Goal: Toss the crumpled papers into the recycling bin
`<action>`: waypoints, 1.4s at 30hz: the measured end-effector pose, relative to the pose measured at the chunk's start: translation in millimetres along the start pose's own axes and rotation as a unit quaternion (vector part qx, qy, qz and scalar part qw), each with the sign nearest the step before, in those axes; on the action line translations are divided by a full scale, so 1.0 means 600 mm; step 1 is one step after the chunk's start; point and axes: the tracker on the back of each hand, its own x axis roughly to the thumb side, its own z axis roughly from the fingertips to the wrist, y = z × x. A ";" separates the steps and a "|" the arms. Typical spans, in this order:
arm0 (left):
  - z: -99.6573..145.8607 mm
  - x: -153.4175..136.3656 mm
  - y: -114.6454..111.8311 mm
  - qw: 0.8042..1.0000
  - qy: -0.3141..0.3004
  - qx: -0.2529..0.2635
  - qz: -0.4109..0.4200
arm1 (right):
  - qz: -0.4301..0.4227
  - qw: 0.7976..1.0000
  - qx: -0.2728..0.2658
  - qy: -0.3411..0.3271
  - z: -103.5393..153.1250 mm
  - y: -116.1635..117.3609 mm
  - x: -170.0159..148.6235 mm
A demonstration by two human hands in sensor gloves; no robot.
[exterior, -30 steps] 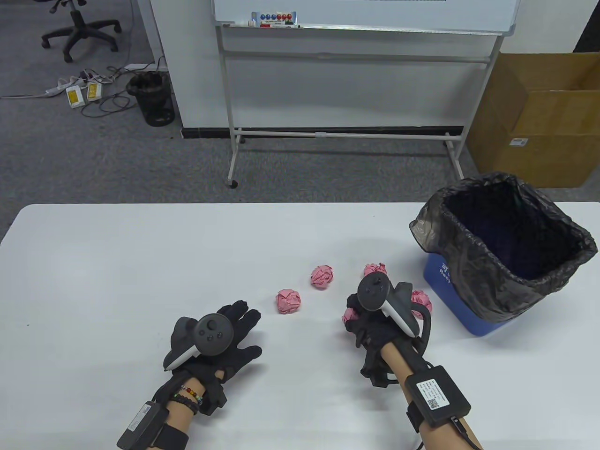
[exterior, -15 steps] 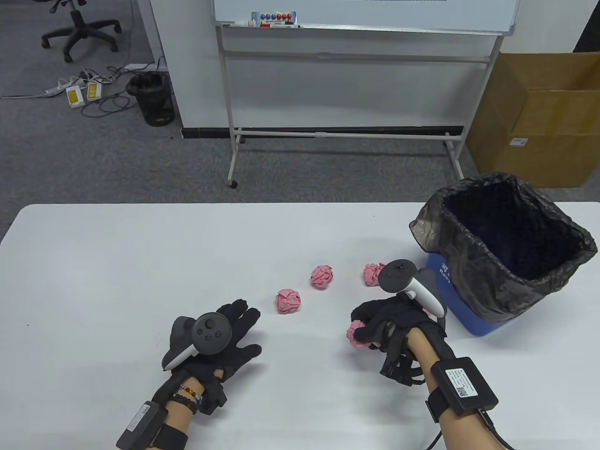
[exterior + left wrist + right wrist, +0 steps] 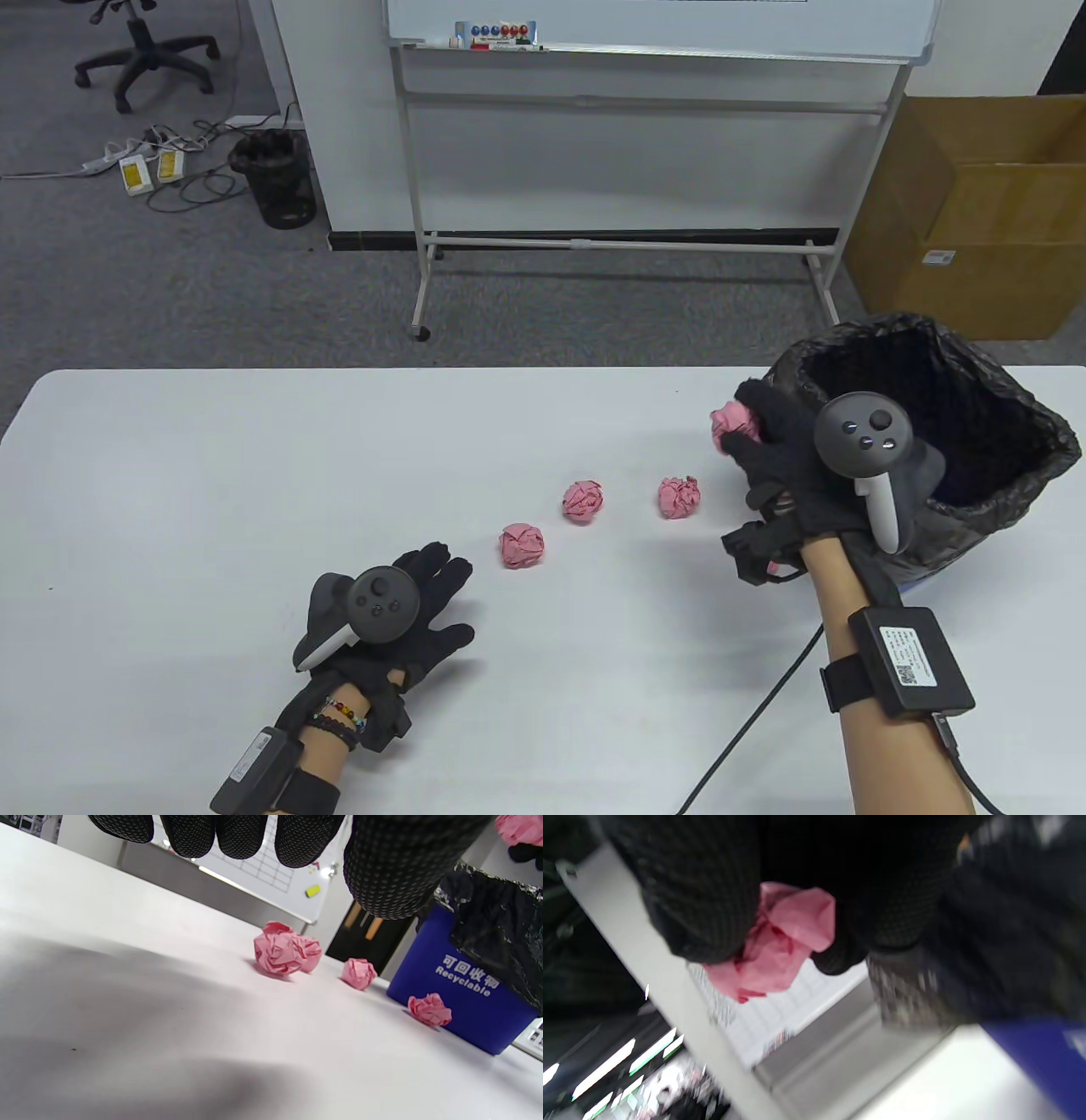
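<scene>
My right hand (image 3: 755,433) is raised beside the bin's near-left rim and grips a pink crumpled paper ball (image 3: 731,422), seen close between the gloved fingers (image 3: 704,899) as a pink ball (image 3: 780,942) in the blurred right wrist view. The blue recycling bin (image 3: 462,993) with a black liner (image 3: 1001,475) stands at the table's right. Three pink balls lie on the white table (image 3: 212,475): one (image 3: 521,544), one (image 3: 584,501), one (image 3: 679,496). A further ball (image 3: 429,1010) lies at the bin's foot. My left hand (image 3: 424,603) rests flat on the table, fingers straight, holding nothing.
A whiteboard on a wheeled stand (image 3: 653,127) is behind the table. A cardboard box (image 3: 976,212) sits on the floor at the back right, and a small black basket (image 3: 276,178) and cables at the back left.
My right hand has lifted off the table with the pink ball and moved up and right to the bin's rim. The left hand has stayed still.
</scene>
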 end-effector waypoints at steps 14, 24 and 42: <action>0.000 -0.002 0.001 1.000 0.004 0.004 -0.002 | 0.196 0.966 -0.130 0.109 -0.036 -0.076 -0.053; 0.001 -0.004 0.003 1.000 0.011 0.009 -0.005 | 0.218 0.973 -0.075 -0.002 -0.001 -0.011 0.016; 0.004 -0.006 0.008 1.000 0.017 0.017 -0.013 | 0.197 0.941 0.195 -0.194 0.123 0.295 0.140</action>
